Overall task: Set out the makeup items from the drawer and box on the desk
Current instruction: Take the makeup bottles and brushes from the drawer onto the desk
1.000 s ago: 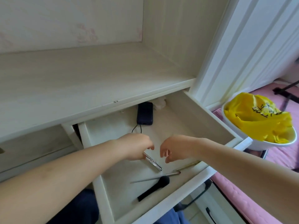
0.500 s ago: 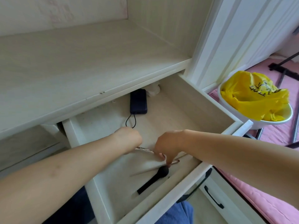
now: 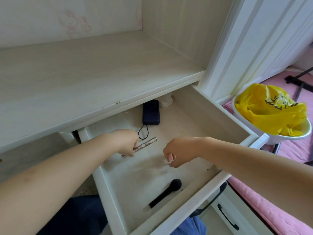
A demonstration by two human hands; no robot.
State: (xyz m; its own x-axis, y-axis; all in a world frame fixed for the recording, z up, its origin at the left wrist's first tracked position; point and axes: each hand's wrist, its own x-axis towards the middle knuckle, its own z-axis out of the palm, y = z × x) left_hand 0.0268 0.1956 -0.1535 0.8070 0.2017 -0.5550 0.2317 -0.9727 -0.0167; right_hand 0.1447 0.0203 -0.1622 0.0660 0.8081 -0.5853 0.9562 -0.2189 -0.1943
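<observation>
The white drawer (image 3: 196,199) is pulled open below the pale wooden desk top (image 3: 88,77). My left hand (image 3: 127,141) is shut on a silvery makeup stick (image 3: 149,142) and holds it above the drawer floor. My right hand (image 3: 176,152) is closed around a thin item whose pale tip pokes out under the fingers; the item is blurred. A black makeup brush (image 3: 165,193) lies on the drawer floor near the front panel, below my right hand.
A dark blue power bank (image 3: 151,112) with a looped black cord lies at the drawer's back. A white bowl (image 3: 271,139) with a yellow bag (image 3: 269,109) sits to the right. A lower drawer with a black handle (image 3: 227,217) is beneath.
My right hand has picked the thin stick off the drawer floor and lifted. My left hand has raised the silvery stick and turned it level. The black brush has stayed put.
</observation>
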